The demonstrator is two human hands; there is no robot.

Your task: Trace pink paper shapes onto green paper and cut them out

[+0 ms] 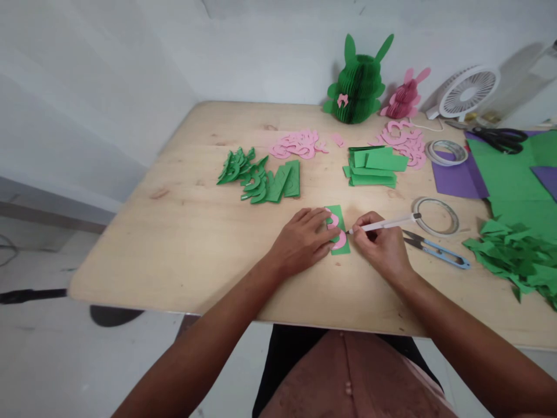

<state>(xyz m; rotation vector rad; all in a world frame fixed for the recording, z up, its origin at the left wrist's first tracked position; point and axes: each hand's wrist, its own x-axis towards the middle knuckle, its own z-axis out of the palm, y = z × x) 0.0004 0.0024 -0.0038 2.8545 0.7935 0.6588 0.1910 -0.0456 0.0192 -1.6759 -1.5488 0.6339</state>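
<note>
My left hand [301, 241] lies with fingers stretched out over a pink curved paper cutout [342, 239], pressing it onto a small green paper rectangle [343, 251]. The fingers hide the cutout's left side. In my right hand [383, 248] is a white pen [387, 223], its dark tip at the cutout's right edge over the green paper. Just right of that hand lie blue-handled thread snips [444, 253] and a roll of tape [436, 216].
Beyond my hands are green cutouts [255, 179], pink cutouts [298, 144] and stacked green strips [376, 167]. Green scraps [517, 255], black-handled scissors [500, 138] and another tape roll [448, 152] lie right. A green paper rabbit [359, 87], pink rabbit [404, 98] and white fan [469, 92] stand behind.
</note>
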